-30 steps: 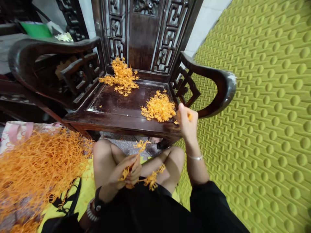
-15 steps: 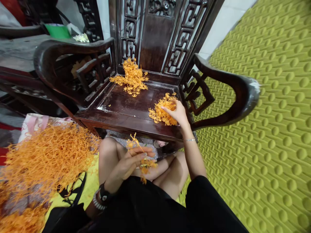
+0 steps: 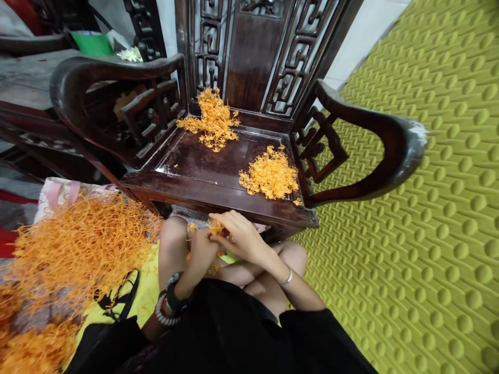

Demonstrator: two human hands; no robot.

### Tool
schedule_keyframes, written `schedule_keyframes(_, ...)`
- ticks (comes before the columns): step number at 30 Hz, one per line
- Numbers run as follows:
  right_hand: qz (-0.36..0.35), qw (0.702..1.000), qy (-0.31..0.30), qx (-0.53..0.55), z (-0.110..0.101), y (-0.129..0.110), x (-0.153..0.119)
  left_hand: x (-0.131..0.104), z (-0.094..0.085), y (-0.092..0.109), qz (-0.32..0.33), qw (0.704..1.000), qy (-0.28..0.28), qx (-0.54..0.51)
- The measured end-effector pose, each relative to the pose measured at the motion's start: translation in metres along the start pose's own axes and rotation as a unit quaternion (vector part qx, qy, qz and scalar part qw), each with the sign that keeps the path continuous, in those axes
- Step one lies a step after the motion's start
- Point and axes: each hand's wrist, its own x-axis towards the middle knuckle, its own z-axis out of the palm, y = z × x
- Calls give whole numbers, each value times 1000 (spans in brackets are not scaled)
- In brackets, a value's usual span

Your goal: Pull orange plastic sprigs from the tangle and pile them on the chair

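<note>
Above my lap, both hands are together around some orange plastic sprigs [image 3: 215, 226]. My left hand [image 3: 203, 250] is closed on them, and bits poke out above and below its fingers. Reaching across from the right, my right hand [image 3: 244, 239] has its fingers bent over the same sprigs; its fingertips are partly hidden. Just beyond, on the dark wooden chair seat [image 3: 195, 169], lie two heaps of orange sprigs: a right heap [image 3: 270, 174] near the front and a back heap [image 3: 213, 120] against the backrest.
A large pile of long orange plastic strands [image 3: 89, 244] lies at my left by a pink-handled bag [image 3: 52, 195]. Curved chair arms [image 3: 403, 150] flank the seat. Yellow-green padded matting [image 3: 440, 259] covers the right side. A green container [image 3: 91, 43] stands at the back left.
My right hand has left the right heap on the seat and come back to my left hand. My left hand has turned and closed around the sprigs.
</note>
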Motion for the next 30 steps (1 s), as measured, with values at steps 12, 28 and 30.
schedule_keyframes(12,228,737,109,626,16,7,-5,-10,-5,5,-45,980,-167,-101)
schedule_keyframes(28,69,422,179,886,-29,0,-27,-41,2,0,-48,938,-336,-64)
schedule_keyframes(30,-110,265,186,940,-57,0,-34,-43,-14,0,-77,928,-358,-67)
